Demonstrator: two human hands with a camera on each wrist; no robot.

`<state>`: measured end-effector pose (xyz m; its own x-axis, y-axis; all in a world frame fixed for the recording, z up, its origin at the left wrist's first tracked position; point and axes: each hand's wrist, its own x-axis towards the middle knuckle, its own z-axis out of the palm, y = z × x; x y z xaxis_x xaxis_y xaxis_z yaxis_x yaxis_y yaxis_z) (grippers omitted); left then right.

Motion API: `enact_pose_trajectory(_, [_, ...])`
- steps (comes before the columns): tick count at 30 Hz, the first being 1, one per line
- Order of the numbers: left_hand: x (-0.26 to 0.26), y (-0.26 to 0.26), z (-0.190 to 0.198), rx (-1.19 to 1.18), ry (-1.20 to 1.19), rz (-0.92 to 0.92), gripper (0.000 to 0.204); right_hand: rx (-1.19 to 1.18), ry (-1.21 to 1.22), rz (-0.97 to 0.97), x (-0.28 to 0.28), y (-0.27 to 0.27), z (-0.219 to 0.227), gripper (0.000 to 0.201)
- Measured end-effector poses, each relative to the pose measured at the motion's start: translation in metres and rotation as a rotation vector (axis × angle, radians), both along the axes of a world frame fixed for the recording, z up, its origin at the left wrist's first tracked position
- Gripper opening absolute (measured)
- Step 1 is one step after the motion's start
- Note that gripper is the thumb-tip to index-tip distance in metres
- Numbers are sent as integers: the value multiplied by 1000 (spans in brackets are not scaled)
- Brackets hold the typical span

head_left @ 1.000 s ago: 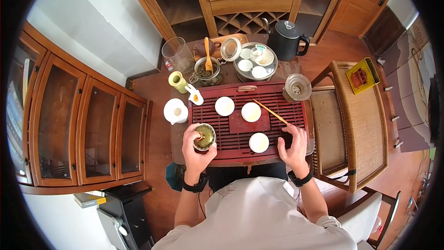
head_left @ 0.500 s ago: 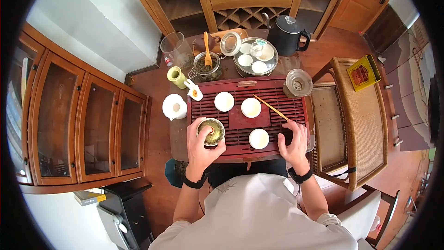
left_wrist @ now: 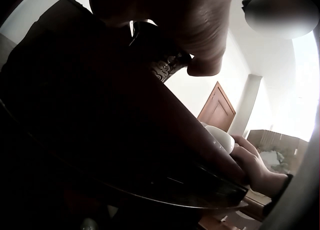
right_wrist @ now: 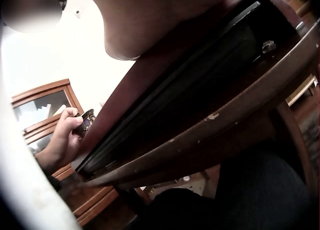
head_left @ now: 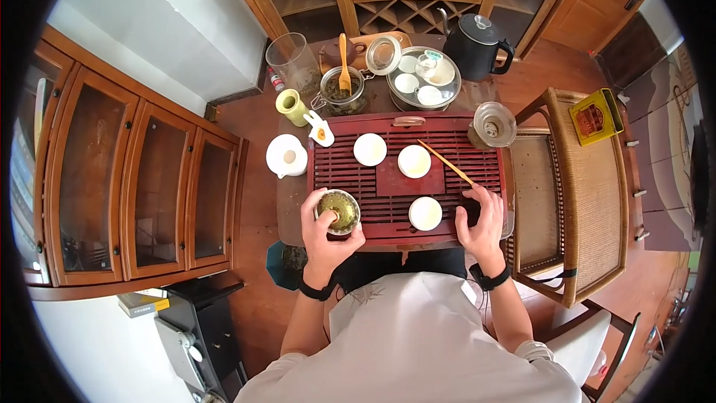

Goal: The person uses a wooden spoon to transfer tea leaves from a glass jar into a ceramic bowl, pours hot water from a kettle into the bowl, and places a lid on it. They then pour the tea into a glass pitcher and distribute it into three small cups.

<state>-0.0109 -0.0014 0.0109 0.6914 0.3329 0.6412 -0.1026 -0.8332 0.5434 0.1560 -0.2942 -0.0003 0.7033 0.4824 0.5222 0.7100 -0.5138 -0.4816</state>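
In the head view my left hand (head_left: 328, 245) grips a gaiwan (head_left: 344, 205) by its rim, over the front left corner of the red slatted tea tray (head_left: 358, 235). One finger presses on the middle of its greenish top. Its dark patterned side (right_wrist: 87, 121) shows in the right wrist view. My right hand (head_left: 483, 227) rests at the tray's front right edge, fingers loosely bent, nothing held. Close to its fingertips lies the end of a thin wooden stick (head_left: 447, 164). Three white cups with pale liquid stand on the tray, the nearest cup (head_left: 426, 213) between the hands.
A white pitcher (head_left: 286, 157), a green vase (head_left: 291, 107) and a white hand-shaped ornament (head_left: 321, 133) stand left of the tray. Behind are an open tea jar (head_left: 344, 101), a glass-lidded pot (head_left: 423, 75) and a black kettle (head_left: 477, 48). A glass strainer cup (head_left: 492, 125) sits back right.
My left hand carried the gaiwan rightward over the tray, then slightly back left. The right hand stays at the tray's edge. The head view has tilted a little downward.
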Motion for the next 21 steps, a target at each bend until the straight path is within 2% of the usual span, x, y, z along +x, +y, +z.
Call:
enact_pose_trajectory(9, [6, 19, -1, -202, 22, -41, 58, -1, 20, -17, 0, 0, -2, 56])
enact_pose_trajectory(14, [16, 17, 14, -190, 75, -34, 55, 1, 9, -14, 0, 1, 0, 57])
enact_pose_trajectory(21, [21, 11, 15, -95, 90, -65, 59, -7, 12, -18, 0, 1, 1, 58])
